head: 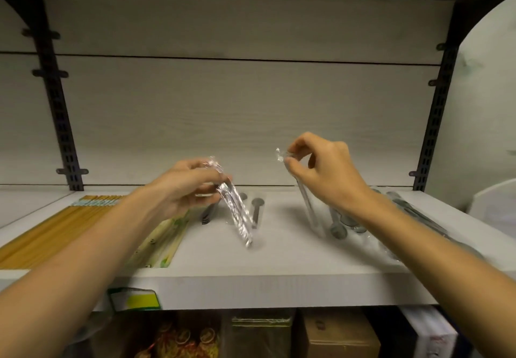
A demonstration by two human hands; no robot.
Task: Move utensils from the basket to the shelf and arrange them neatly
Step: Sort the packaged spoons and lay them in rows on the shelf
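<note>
Lying at the left edge of the frame, a row of yellow wooden chopsticks [53, 226] covers the near-left part of the white shelf [279, 257], their far ends banded in pale blue. Just to the right, partly hidden under the left forearm, sits a pale green-printed packet of chopsticks [164, 241], reaching the shelf's front lip.

At lower centre-left, the left hand [184, 187] pinches the top of a crinkled clear-plastic-wrapped utensil [237, 215], thumb and fingers closed round its upper end; the packet slants down to the right, its lower tip at or just above the shelf surface. Behind it lie two dark-handled wrapped utensils [255, 212], flat on the shelf.

Right of centre, the right hand [326, 173] pinches the twisted top of a second clear wrapped utensil [307, 206] between thumb and forefinger, the packet hanging nearly upright with its foot on or close to the shelf. Past the wrist, wrapped metal spoons [343, 226] lie in a loose group, and further right more wrapped utensils [413, 212] trail toward the frame's right edge.

Below the shelf, at the bottom of the frame, sit a brown cardboard box [340, 335] and bags of rubber bands [184, 341].
</note>
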